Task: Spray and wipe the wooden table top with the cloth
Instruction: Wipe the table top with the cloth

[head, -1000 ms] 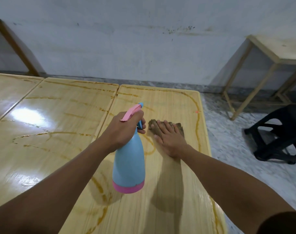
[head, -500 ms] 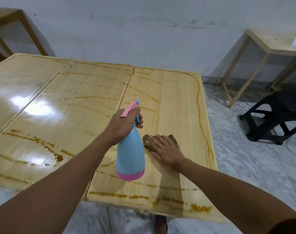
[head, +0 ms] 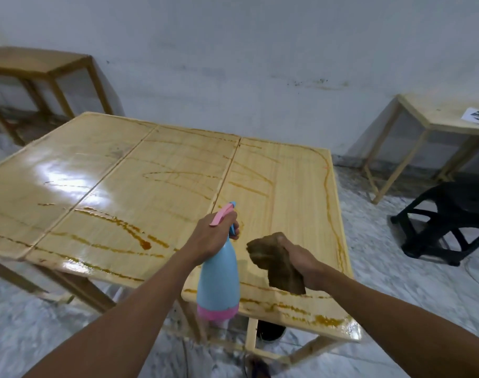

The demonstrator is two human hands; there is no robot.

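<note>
Wooden bench (head: 161, 186), its glossy top crossed by brown wet streaks that lie thickest along the near edge — wiping appears only partly done. Blue spray bottle with pink base (head: 218, 279), held upright over the near edge, the left hand (head: 213, 236) wrapped round its neck at the pink trigger. Brown cloth (head: 276, 264), bunched in the clenched right hand (head: 301, 259) and apparently lifted clear of the top — the next move is likely a fresh spray on the streaks, then pressing the cloth flat.
</note>
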